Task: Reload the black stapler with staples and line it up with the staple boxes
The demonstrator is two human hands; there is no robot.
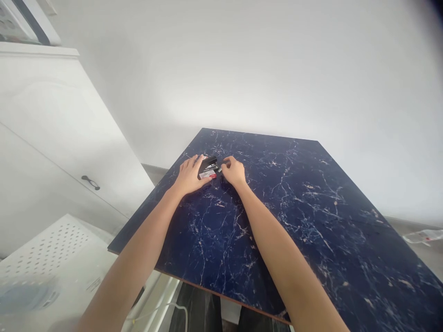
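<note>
One unreadable red-white label (208, 174) lies beside a stapler (210, 164); our left fingers (198, 163) spread around both, our right fingers (226, 164) pinch a strip (219, 169).

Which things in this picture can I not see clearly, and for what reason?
Head view: small piece at right hand; too small to identify.
Head view: black object, left end; hidden by left hand.
Head view: print on red-and-white item; too small.
Head view: clear plastic item; cut off by right edge.
</note>
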